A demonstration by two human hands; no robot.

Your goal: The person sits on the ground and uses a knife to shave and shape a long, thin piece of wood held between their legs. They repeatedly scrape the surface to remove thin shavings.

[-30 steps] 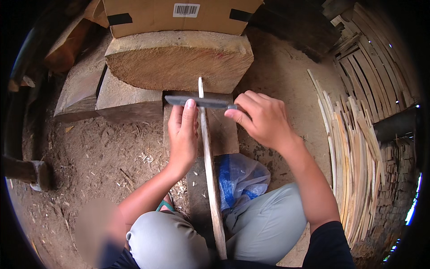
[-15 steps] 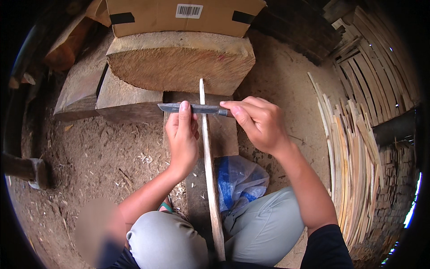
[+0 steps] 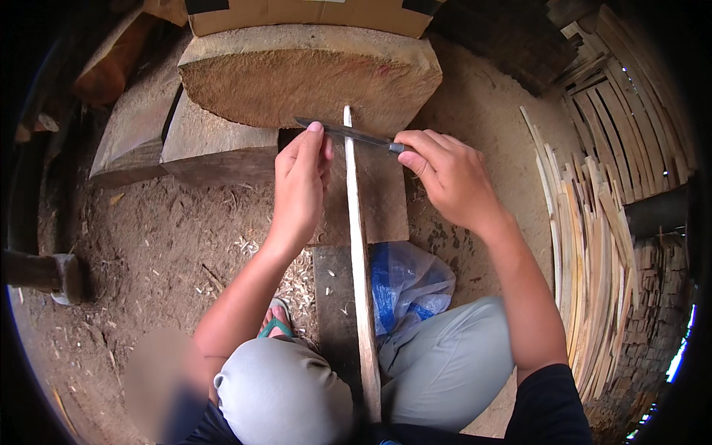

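A long pale wooden stick runs from my lap up toward the cut face of a big wood block, its whittled tip resting at or close to that face. Across the stick near its far end lies a knife with a dark blade. My right hand is closed around the handle, which its fingers mostly hide. At the tip end of the blade, my left hand pinches the metal between thumb and fingers. Neither hand grips the stick itself.
The thick wood block stands ahead with a cardboard box on it. More blocks sit to the left. A blue and clear plastic bag lies by my right knee. Split sticks are piled at right; a hammer-like tool is at left.
Both hands and the knife have moved away from me along the stick, closer to its tip. The blade now slants, its point farther away than the handle. The view has shifted slightly.
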